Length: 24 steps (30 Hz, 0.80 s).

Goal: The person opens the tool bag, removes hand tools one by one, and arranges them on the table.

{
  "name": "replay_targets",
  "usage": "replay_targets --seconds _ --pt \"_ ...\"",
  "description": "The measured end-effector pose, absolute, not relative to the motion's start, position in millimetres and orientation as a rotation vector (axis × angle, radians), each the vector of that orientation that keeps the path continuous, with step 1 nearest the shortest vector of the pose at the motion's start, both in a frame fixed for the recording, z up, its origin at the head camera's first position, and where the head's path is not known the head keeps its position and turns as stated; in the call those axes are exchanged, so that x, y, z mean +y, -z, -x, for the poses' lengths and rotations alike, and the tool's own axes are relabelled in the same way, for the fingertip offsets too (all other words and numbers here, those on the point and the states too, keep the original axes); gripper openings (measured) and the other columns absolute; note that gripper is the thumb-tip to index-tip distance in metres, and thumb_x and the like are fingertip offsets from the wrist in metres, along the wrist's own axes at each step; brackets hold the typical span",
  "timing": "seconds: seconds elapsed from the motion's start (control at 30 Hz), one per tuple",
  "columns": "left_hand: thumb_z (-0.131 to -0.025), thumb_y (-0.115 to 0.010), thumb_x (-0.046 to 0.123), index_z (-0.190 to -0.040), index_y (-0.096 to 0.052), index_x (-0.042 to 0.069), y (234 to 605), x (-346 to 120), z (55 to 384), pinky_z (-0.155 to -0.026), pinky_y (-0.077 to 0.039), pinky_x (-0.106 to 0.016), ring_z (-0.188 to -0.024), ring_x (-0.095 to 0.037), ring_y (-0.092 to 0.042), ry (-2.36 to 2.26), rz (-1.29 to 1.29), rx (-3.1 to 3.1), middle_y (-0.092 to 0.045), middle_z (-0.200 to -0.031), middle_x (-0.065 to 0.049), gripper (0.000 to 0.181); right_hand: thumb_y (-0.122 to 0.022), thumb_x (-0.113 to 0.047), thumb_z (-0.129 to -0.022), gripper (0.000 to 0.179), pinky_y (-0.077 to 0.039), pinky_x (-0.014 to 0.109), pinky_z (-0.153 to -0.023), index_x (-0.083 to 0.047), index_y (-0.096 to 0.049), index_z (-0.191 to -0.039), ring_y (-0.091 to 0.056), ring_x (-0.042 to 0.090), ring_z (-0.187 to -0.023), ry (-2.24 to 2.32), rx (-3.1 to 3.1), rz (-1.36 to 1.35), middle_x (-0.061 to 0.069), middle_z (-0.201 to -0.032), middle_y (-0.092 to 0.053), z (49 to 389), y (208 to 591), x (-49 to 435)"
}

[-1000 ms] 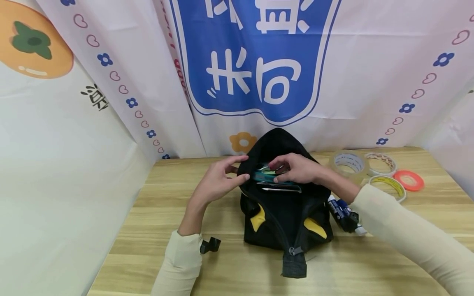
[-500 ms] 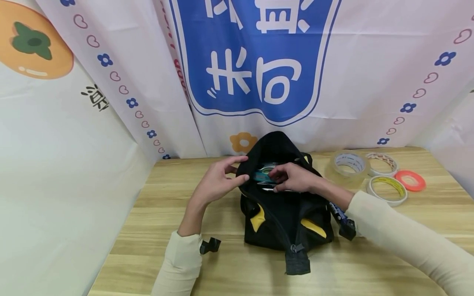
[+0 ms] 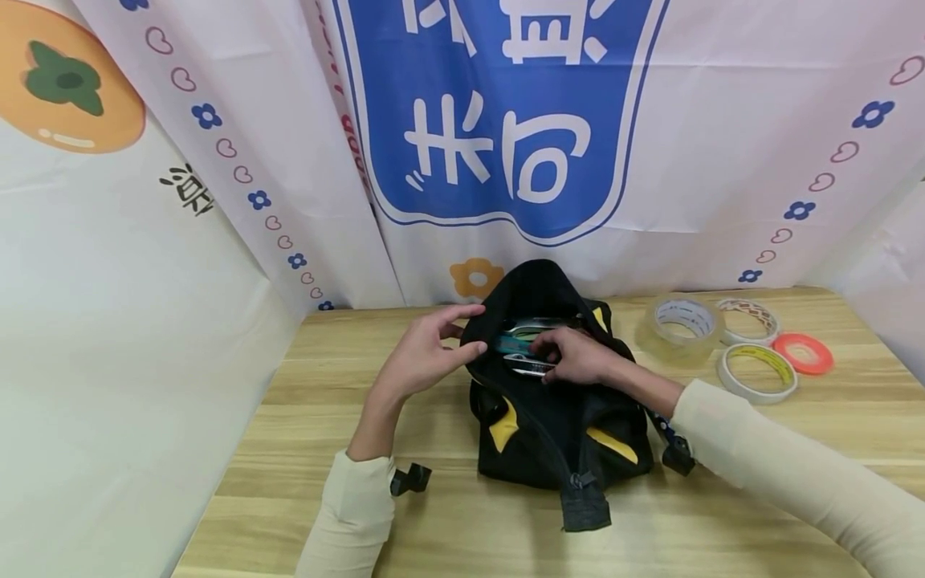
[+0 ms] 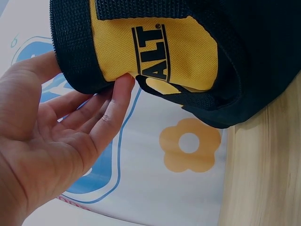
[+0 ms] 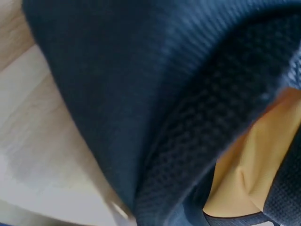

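A black tool bag (image 3: 527, 449) with yellow panels stands unzipped on the table. My left hand (image 3: 426, 349) pinches the left edge of its mouth; the left wrist view shows the thumb and fingers (image 4: 115, 110) on either side of the zipped rim (image 4: 73, 47). Inside the mouth, my right hand (image 3: 581, 357) has bent fingers beside a teal item (image 3: 513, 345) and a black-and-silver item (image 3: 526, 364). Whether it holds either is hidden. Only the bag's black side (image 5: 108, 94) and yellow lining (image 5: 244, 174) fill the right wrist view.
To the right lie several tape rolls: a wide clear tape roll (image 3: 682, 325), a white roll with a yellow core (image 3: 759, 373) and a flat red roll (image 3: 804, 353) among them. A dark strap or item (image 3: 678, 456) shows beneath the right sleeve. A printed curtain (image 3: 650, 257) hangs behind.
My right hand has drawn slightly nearer and right within the bag's mouth, off the teal item. The bag's front zip tab has shifted right. My left hand stays put.
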<state>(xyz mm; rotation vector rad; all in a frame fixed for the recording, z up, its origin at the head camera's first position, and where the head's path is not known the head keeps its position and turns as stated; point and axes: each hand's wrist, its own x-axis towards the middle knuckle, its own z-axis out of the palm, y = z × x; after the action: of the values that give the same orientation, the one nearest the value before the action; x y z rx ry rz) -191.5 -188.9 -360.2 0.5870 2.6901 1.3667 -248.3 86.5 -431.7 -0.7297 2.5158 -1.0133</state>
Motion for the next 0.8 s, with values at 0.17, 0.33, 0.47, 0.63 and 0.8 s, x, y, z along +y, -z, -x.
replay_targets --seconds 0.17,0.33,0.47,0.63,0.8 --pt "-0.099 -0.077 0.017 -0.150 -0.063 0.013 358.9 -188.4 191.3 -0.093 -0.062 -0.042 -0.124 -0.034 -0.071 -1.370 -0.591 2.686 -0.061 -0.156 -0.010 0.054 -0.089 0.000 -0.081 0.048 -0.058 0.045 -0.096 0.000 -0.072 -0.125 -0.072 0.027 -0.104 0.889 2.582 0.804 0.014 -0.116 -0.077 248.0 437.4 84.4" --pt "-0.098 -0.078 0.016 -0.150 -0.063 0.012 359.5 -187.5 191.0 -0.091 -0.062 -0.040 -0.123 -0.034 -0.071 -1.382 -0.594 2.677 -0.062 -0.155 -0.010 0.054 -0.090 -0.003 -0.082 0.046 -0.058 0.043 -0.092 -0.005 -0.074 -0.125 -0.072 0.022 -0.098 0.805 2.627 0.819 0.010 -0.111 -0.078 246.4 436.5 83.0" --pt "-0.098 -0.078 0.016 -0.150 -0.063 0.012 359.6 -186.5 190.8 -0.089 -0.061 -0.038 -0.123 -0.034 -0.072 -1.386 -0.593 2.677 -0.062 -0.155 -0.010 0.055 -0.089 -0.005 -0.083 0.046 -0.059 0.042 -0.090 -0.006 -0.075 -0.126 -0.072 0.019 -0.096 0.827 2.613 0.823 0.010 -0.110 -0.078 243.3 428.6 85.3" --pt "-0.097 -0.079 0.017 -0.151 -0.063 0.012 359.2 -186.0 190.3 -0.085 -0.060 -0.034 -0.122 -0.034 -0.072 -1.388 -0.590 2.676 -0.061 -0.155 -0.010 0.056 -0.088 -0.007 -0.085 0.044 -0.060 0.040 -0.089 -0.007 -0.075 -0.127 -0.073 0.017 -0.094 0.926 2.626 0.816 0.009 -0.108 -0.079 237.9 413.5 89.5" --pt "-0.097 -0.079 0.017 -0.151 -0.062 0.012 359.1 -185.9 189.9 -0.085 -0.060 -0.035 -0.122 -0.034 -0.072 -1.391 -0.592 2.671 -0.061 -0.155 -0.011 0.057 -0.085 -0.009 -0.088 0.044 -0.064 0.038 -0.087 -0.005 -0.074 -0.130 -0.078 0.019 -0.095 1.035 2.614 0.813 0.011 -0.110 -0.079 232.3 394.8 94.2"
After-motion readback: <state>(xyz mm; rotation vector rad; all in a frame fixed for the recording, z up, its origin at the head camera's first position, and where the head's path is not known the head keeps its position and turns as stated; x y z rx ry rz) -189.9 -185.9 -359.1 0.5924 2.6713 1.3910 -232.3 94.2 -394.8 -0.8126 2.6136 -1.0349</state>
